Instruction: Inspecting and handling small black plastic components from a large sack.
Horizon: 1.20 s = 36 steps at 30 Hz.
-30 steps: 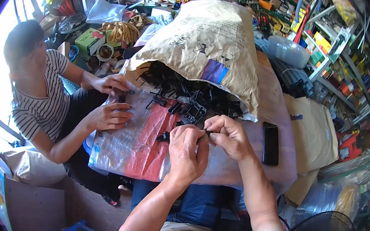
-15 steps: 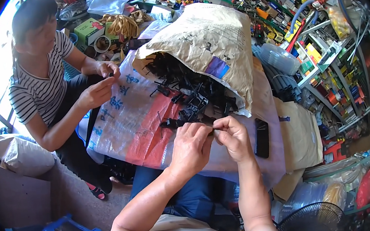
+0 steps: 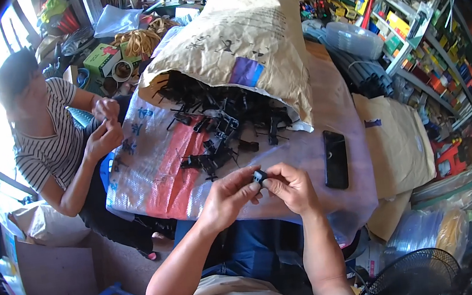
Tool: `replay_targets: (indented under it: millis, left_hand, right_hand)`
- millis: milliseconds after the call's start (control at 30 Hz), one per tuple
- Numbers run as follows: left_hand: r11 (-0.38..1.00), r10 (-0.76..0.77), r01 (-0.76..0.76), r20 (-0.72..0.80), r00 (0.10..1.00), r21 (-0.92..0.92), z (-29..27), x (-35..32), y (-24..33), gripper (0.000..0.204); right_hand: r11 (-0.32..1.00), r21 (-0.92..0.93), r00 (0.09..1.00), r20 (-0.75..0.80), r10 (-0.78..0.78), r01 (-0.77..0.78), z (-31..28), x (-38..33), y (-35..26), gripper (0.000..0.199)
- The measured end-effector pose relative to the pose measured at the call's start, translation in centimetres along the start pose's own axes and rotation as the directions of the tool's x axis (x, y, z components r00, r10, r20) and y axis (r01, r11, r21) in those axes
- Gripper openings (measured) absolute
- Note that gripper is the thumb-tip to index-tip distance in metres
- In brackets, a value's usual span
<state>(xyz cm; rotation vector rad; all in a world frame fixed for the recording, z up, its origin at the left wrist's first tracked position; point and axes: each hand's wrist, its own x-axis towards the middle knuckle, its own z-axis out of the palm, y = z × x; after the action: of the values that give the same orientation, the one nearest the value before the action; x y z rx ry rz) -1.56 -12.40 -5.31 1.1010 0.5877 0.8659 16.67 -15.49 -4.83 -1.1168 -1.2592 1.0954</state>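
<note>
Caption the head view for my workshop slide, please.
Both hands, left hand and right hand, pinch a small black part beside spilled black parts from a paper sack.

The small black part [image 3: 259, 176] is mostly covered by the fingertips of both hands, its shape unclear; the sack [image 3: 236, 48] hides most of the black pieces [image 3: 220, 114].

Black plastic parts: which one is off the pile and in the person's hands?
The small black part pinched between left hand and right hand; the others lie spilled from the sack.
</note>
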Motion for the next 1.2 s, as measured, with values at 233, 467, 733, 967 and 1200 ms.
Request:
replay_targets:
  millis: [233,467,733,967,1200]
  left_hand:
    - [0.828,0.046,-0.034,-0.007,0.999,0.56,-0.3,0.3,-1.3,0.033]
    - [0.767,0.101,-0.045,-0.051,0.994,0.64,-0.9,0.6,-3.1,0.035]
    - [0.662,0.176,-0.123,0.007,0.984,0.739,-0.4,1.0,-2.4,0.031]
    - [0.999,0.034,-0.035,-0.053,0.998,-0.027,-1.9,1.7,-3.7,0.028]
    - [0.913,-0.186,0.153,-0.053,0.981,-0.379,-2.9,2.2,-1.6,0.01]
  right_hand:
    - [0.988,-0.15,0.976,0.219,-0.005,0.039,-1.8,0.1,2.1,0.009]
    - [0.975,-0.181,0.96,0.268,-0.08,0.132,-1.9,0.3,2.9,0.011]
    - [0.95,-0.273,0.961,0.265,-0.079,0.153,-1.6,0.5,3.1,0.008]
    - [0.968,-0.25,0.999,0.037,-0.011,0.02,-0.8,2.3,1.9,0.015]
    - [0.644,-0.705,0.93,0.063,-0.361,0.297,0.0,7.0,4.4,0.028]
